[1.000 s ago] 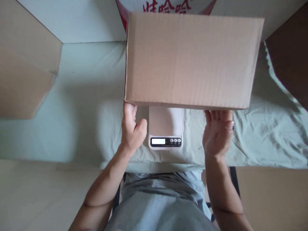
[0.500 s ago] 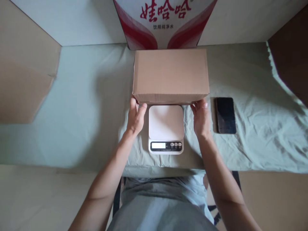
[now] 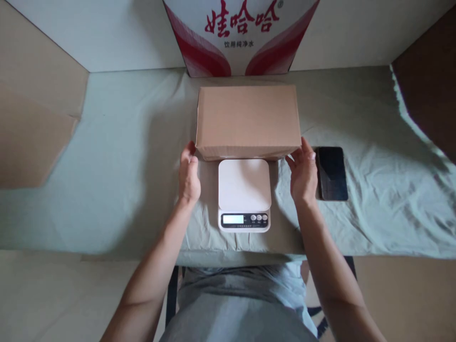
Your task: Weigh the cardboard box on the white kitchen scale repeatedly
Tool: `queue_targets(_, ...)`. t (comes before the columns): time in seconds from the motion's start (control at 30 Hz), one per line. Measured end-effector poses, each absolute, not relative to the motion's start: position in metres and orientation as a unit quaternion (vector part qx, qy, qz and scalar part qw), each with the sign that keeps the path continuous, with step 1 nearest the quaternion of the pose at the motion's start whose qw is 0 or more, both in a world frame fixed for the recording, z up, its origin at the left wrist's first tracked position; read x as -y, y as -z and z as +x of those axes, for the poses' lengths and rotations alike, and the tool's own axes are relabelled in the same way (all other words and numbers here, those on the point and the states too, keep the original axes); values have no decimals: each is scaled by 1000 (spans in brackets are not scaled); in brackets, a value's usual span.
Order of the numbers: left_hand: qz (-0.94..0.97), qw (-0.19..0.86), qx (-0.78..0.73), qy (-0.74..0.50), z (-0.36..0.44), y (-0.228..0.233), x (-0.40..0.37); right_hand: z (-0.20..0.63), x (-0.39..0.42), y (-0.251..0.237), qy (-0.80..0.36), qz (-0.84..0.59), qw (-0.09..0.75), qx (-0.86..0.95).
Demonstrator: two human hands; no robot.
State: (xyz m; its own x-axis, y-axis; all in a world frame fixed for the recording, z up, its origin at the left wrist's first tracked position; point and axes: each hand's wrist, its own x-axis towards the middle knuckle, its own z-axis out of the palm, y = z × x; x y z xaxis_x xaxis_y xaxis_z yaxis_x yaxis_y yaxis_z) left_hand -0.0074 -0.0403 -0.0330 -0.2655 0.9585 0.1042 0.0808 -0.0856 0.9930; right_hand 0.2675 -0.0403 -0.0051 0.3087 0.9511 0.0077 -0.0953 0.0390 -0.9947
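A brown cardboard box [image 3: 248, 117] stands on the cloth behind a white digital scale [image 3: 244, 185]. The scale's platform is bare and its display is lit, too faint to read. My left hand [image 3: 189, 175] is at the box's front left corner, fingers loosely stretched out; whether its fingertips touch the cardboard I cannot tell. At the front right corner is my right hand [image 3: 303, 175], its fingers spread and partly curved beside the box, not wrapped round it.
A black phone [image 3: 332, 173] lies on the green cloth [image 3: 117, 166] right of my right hand. A printed red and white carton [image 3: 240, 42] stands at the back. Large cardboard pieces rise at the left [image 3: 35, 104] and right [image 3: 427, 85].
The box has come down onto the cloth and looks smaller. Both hands have moved outward from its lower front corners, their fingers loosened from it.
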Motion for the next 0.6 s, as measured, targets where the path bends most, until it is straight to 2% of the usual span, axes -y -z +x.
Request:
queue_targets(0.27, 474, 441, -519, -559, 3, 15, 22, 245, 34, -1, -433, -509, 612, 423)
queue_targets(0.43, 483, 444, -482, -581, 8, -23, 27, 243, 36, -33, -421, -472, 623, 460)
queue_targets(0.6, 487, 414, -467, -611, 15, -62, 66, 245, 73, -62, -413, -486, 634, 436)
